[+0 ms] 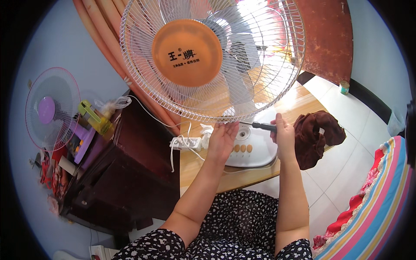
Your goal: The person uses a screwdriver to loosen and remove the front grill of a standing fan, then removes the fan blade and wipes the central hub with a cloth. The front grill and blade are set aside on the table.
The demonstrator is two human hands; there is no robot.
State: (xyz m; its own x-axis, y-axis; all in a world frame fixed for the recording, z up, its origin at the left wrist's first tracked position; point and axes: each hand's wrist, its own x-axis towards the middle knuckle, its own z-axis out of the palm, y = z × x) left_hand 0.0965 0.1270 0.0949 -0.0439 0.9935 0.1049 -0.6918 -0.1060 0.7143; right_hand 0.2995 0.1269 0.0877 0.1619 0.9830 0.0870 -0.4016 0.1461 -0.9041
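Note:
A large electric fan stands in front of me, its round wire grille (145, 93) bearing an orange centre disc (187, 53). My left hand (222, 141) is raised to the grille's lower rim, fingertips closed on it. In my right hand (284, 135) is a screwdriver (264, 126) with a black handle, held level, its shaft pointing left toward my left fingertips. Its tip is hard to make out against the rim. Below both hands sits the fan's white base (251, 160) with several tan buttons (242, 148). Brown cloth (310, 141) lies just right of my right hand.
The fan stands on a wooden table (199, 184). A white power strip (186, 143) with cords lies left of the base. Further left, a dark cabinet (143, 169) carries a smaller purple fan (47, 110) and clutter. A striped cover (377, 195) is at the right.

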